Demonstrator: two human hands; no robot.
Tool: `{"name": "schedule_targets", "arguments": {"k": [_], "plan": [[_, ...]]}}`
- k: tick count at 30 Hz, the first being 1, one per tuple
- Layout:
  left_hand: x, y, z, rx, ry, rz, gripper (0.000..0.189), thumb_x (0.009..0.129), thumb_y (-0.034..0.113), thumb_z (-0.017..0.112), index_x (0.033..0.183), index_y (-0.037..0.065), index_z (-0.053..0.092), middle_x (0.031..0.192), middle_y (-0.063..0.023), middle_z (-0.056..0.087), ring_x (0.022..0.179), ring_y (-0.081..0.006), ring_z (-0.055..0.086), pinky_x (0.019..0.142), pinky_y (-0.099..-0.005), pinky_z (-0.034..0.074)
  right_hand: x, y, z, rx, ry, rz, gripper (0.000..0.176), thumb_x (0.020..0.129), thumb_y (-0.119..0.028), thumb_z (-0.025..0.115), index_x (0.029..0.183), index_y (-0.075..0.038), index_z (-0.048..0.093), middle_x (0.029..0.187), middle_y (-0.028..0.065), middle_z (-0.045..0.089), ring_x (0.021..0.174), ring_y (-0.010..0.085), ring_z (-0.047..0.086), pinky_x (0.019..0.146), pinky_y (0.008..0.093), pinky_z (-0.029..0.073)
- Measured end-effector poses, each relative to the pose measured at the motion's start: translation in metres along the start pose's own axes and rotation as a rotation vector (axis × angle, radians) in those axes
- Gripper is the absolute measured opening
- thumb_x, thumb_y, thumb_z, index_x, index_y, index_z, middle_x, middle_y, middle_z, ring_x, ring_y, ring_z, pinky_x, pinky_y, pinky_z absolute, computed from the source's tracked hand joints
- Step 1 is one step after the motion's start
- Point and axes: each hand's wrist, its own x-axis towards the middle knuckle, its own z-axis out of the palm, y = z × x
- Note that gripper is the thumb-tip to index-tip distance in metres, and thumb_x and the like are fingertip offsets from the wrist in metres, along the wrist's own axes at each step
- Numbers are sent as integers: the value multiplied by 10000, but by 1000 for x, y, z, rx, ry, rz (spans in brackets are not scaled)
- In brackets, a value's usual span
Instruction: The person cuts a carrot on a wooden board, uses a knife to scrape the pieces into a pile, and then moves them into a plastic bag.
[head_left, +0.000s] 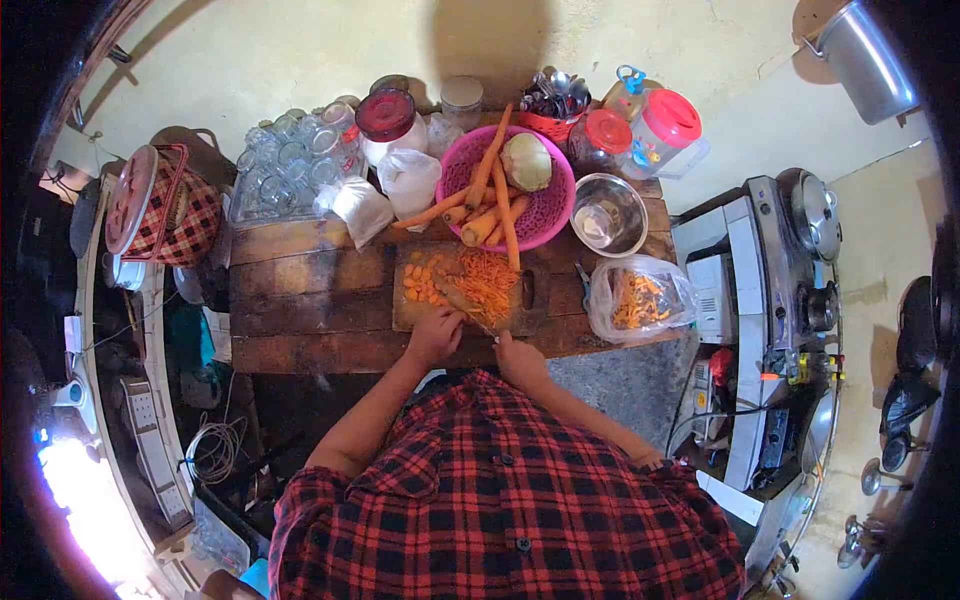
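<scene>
On the wooden cutting board lie orange carrot slices at the left and a heap of thin carrot strips beside them. My right hand is closed round the handle of a knife, whose blade slants up and left over the board. At the board's front edge, my left hand has its fingers bent together against the near side of the blade. What those fingers pinch, if anything, is too small to make out. Behind the board, a pink basket holds whole carrots and a pale round vegetable.
A steel bowl and a plastic bag with carrot peelings stand to the right, near scissors. Glass jars, white bags and lidded containers line the back of the wooden table. A stove stands at right.
</scene>
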Motion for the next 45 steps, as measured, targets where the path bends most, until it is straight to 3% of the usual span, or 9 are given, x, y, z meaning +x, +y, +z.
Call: {"name": "schedule_targets", "arguments": {"k": [14, 29, 36, 41, 45], "plan": [[-5, 8, -8, -21, 47, -23, 295, 680, 41, 580, 969, 52, 528, 912, -146, 550, 915, -337, 536, 819, -423, 444, 6, -11, -5, 38, -62, 42, 280, 910, -269, 440, 976, 4, 437, 696, 234, 609, 673, 426, 602, 579, 518, 476], [-6, 10, -7, -4, 41, -65, 284, 662, 49, 583, 942, 52, 532, 894, -134, 556, 912, -312, 541, 834, -421, 425, 9, -8, 9, 5, 12, -41, 333, 913, -270, 439, 1043, 36, 433, 688, 230, 609, 635, 399, 610, 567, 499, 493], [-7, 13, -11, 61, 100, -4, 298, 667, 48, 578, 959, 57, 522, 904, -122, 553, 929, -302, 539, 859, -432, 413, 21, -14, 15, -7, 17, 2, 313, 907, -280, 453, 985, 23, 440, 682, 231, 607, 640, 408, 610, 549, 488, 495], [-12, 11, -8, 97, 83, 3, 309, 677, 59, 574, 982, 68, 525, 927, -111, 554, 967, -288, 533, 977, -477, 329, 8, -14, 9, 16, 28, -17, 305, 907, -282, 446, 949, 20, 452, 688, 231, 608, 667, 417, 610, 578, 502, 491], [-18, 7, -3, 89, 24, -28, 301, 685, 69, 572, 982, 68, 525, 929, -104, 554, 981, -279, 532, 1002, -517, 286, 17, -16, 18, 27, -2, 39, 299, 905, -282, 450, 957, 13, 454, 688, 234, 605, 662, 417, 609, 572, 503, 488]]}}
